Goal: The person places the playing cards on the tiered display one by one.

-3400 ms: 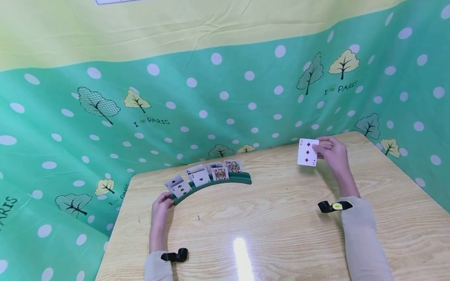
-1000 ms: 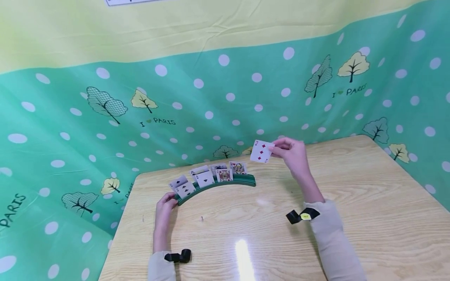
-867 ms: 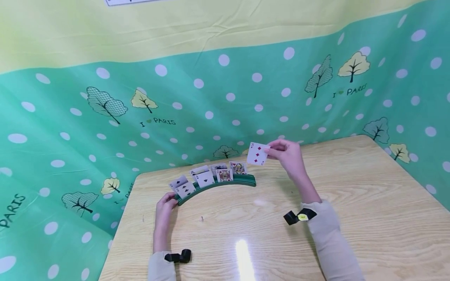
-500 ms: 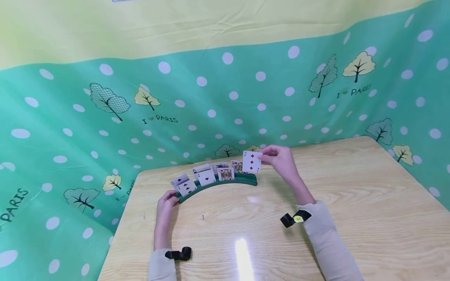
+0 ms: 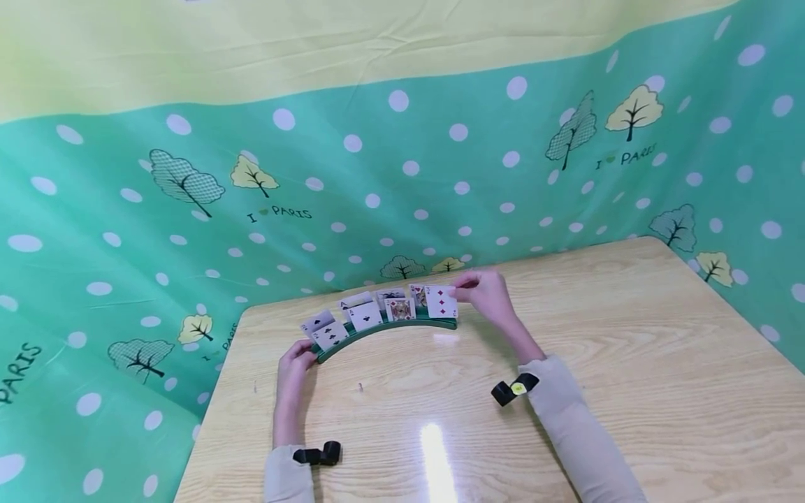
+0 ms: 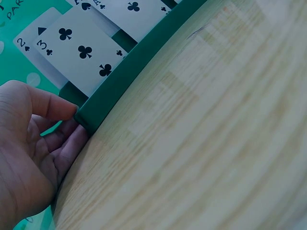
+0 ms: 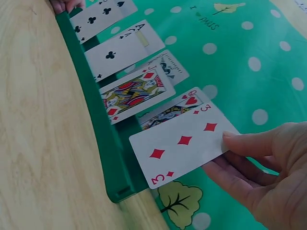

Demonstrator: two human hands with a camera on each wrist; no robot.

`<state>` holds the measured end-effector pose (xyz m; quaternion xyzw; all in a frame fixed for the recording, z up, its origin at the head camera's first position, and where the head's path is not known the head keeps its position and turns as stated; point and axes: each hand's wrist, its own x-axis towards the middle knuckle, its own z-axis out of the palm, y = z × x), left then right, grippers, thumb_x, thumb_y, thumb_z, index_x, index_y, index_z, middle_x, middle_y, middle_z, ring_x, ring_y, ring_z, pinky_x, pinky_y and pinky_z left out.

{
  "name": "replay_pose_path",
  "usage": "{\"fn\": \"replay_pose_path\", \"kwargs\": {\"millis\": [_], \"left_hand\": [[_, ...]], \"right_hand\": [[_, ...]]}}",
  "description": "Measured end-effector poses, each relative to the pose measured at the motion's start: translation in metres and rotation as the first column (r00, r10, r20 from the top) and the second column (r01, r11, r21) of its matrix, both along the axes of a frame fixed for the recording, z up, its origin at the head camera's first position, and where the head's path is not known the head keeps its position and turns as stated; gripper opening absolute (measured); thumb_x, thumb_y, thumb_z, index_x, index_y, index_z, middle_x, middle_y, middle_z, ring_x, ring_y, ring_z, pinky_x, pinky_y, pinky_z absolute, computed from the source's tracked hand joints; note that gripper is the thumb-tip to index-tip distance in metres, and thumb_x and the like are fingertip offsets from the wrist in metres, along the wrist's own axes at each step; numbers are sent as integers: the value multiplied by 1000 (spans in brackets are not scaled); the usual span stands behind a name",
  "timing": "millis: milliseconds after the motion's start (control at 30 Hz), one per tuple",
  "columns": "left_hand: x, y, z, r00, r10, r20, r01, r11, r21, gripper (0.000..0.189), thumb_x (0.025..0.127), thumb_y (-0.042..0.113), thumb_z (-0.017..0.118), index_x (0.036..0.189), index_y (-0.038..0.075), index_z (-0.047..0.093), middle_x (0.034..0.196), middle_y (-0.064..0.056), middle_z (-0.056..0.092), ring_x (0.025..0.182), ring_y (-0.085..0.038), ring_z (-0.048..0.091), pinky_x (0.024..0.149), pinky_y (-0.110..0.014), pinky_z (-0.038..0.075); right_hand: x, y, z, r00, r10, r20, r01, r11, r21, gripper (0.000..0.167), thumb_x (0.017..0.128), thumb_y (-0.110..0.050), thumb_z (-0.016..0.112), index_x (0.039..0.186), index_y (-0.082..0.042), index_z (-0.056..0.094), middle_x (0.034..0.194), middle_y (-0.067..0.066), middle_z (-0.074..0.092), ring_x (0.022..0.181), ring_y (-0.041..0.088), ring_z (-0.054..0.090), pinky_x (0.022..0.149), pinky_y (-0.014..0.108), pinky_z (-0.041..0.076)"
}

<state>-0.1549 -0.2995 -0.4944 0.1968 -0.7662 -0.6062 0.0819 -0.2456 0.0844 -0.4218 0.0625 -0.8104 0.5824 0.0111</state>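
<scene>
My right hand (image 5: 489,299) pinches the three of diamonds (image 7: 184,136) between thumb and fingers at its right edge. The card stands over the right end of the curved green card holder (image 5: 402,325), its lower edge at the groove; whether it sits inside I cannot tell. It partly covers the queen of hearts (image 7: 192,99) behind. At the holder's left end, my left hand (image 6: 29,148) grips the tip with thumb and fingers. Also in the holder are the three of clubs (image 6: 81,50), the two of spades (image 6: 29,38), an ace of clubs (image 7: 112,55) and the jack of diamonds (image 7: 136,93).
A wooden table (image 5: 390,398) lies beneath, with a bright light reflection near its front. Behind it hangs a green dotted cloth (image 5: 352,181) printed with trees. Behind the jack, a black-and-white figured card (image 7: 172,69) leans in the holder's back row.
My right hand has carried the three of diamonds left and down, from the table's right side to the holder's right end. My left hand has stayed at the holder's left tip.
</scene>
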Motion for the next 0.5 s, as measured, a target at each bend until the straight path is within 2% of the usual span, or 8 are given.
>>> {"fn": "replay_pose_path", "kwargs": {"millis": [167, 500], "left_hand": [[1, 0, 1, 1000, -2, 3, 2, 1000, 13, 38, 95, -4, 50, 131, -16, 56, 137, -31, 55, 99, -7, 56, 81, -13, 46], [-2, -3, 0, 999, -16, 32, 15, 1000, 24, 37, 97, -4, 49, 132, -15, 55, 140, -30, 53, 101, -7, 54, 82, -15, 46]], "right_hand": [[-1, -3, -4, 1000, -8, -8, 8, 1000, 25, 14, 86, -5, 82, 99, 0, 80, 96, 15, 77, 84, 26, 72, 71, 29, 57], [1, -8, -11, 1000, -6, -18, 6, 1000, 20, 11, 86, -5, 82, 96, 0, 80, 91, 12, 77, 81, 23, 72, 74, 32, 58]]}}
